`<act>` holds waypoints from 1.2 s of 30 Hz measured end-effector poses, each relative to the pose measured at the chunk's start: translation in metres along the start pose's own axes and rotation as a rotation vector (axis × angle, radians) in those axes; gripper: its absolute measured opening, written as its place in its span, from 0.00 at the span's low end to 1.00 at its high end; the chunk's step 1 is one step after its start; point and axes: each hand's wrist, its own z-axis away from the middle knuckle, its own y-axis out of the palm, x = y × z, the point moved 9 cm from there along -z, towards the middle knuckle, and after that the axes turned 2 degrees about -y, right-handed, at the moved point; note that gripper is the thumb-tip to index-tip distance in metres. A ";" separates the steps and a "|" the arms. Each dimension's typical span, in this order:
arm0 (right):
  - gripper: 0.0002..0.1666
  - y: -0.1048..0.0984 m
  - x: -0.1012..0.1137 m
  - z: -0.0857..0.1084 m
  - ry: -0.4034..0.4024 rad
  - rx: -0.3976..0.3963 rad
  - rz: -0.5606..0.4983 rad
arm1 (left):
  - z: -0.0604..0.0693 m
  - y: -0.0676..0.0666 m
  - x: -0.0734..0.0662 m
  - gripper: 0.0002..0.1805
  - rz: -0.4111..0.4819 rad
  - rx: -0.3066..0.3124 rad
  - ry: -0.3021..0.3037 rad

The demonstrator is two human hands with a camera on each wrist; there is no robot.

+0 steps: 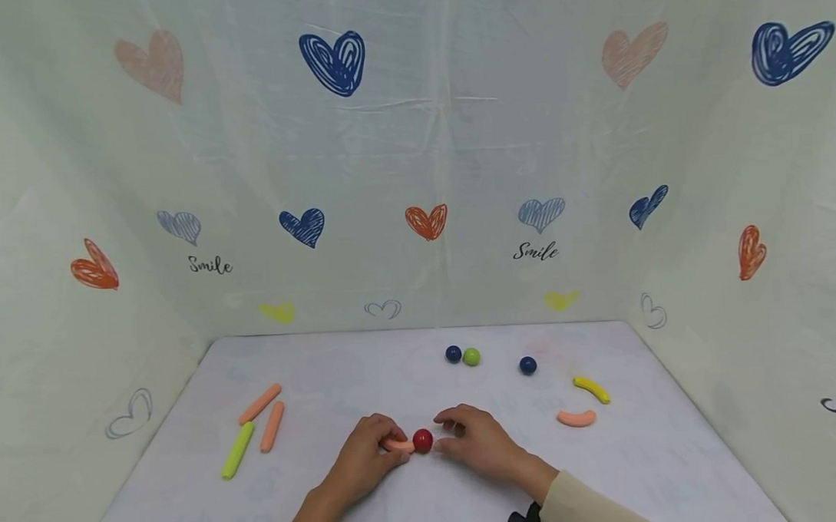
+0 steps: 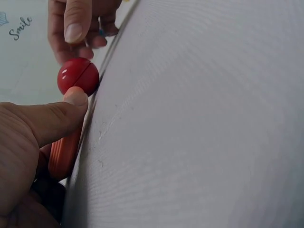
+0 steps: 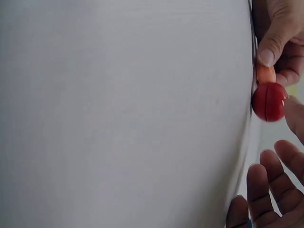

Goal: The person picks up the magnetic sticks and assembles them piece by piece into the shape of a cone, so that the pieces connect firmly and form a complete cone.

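My left hand (image 1: pixel 364 455) pinches an orange stick (image 2: pixel 65 151) between thumb and fingers, low over the white table. At the stick's far end, a red ball (image 1: pixel 423 440) with a thin seam sits against its tip. To the right of the ball is my right hand (image 1: pixel 481 445), its fingers spread and loosely bent, with nothing held. In the right wrist view, the thumb of that hand overlaps the edge of the ball; I cannot tell whether it touches. Part of the stick is hidden by the left thumb and fingers.
Two orange sticks (image 1: pixel 272 426) and a yellow-green stick (image 1: pixel 237 450) lie at the left. Toward the back are a dark blue ball (image 1: pixel 453 354), a green ball (image 1: pixel 471 357) and another dark blue ball (image 1: pixel 528 365). A yellow curved piece (image 1: pixel 591 390) and an orange curved piece (image 1: pixel 576 419) lie at right.
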 end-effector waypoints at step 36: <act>0.39 -0.140 -0.122 0.088 0.310 -0.315 0.202 | 0.001 0.002 0.006 0.08 0.026 0.036 -0.015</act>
